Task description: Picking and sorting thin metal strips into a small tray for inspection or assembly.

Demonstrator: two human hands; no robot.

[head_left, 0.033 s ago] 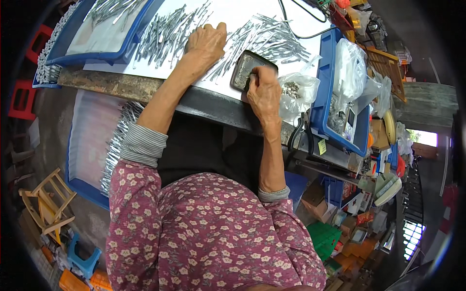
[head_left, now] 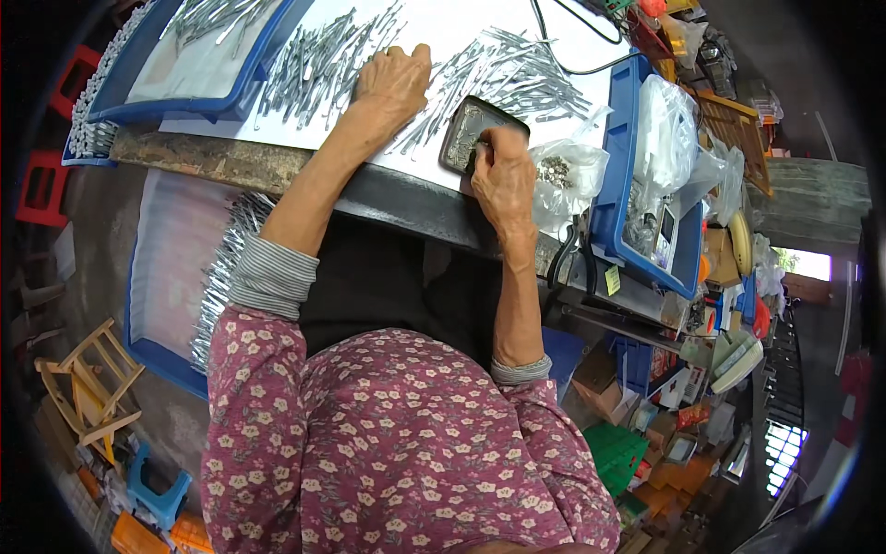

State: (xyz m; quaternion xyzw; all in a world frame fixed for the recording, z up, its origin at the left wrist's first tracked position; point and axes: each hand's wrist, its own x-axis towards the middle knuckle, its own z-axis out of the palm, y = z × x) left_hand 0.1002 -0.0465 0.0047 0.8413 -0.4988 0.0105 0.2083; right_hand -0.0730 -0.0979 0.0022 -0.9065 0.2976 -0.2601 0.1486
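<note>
My left hand [head_left: 392, 83] lies palm down on a spread of thin metal pins [head_left: 314, 60] on the white table top [head_left: 434, 28], holding nothing. My right hand [head_left: 503, 180] sits at the near edge of a small dark rectangular tray [head_left: 466, 125] of tiny metal parts. Its fingertips are bunched together inside the tray, and whether a part is between them does not show. A second heap of pins [head_left: 517, 69] lies just beyond the tray.
A clear plastic bag of small parts [head_left: 568, 171] lies right of the tray. Blue bins stand at the right [head_left: 614, 198] and far left [head_left: 198, 106], with another pin-lined blue tray [head_left: 148, 346] below the table. A black cable [head_left: 554, 46] crosses the table.
</note>
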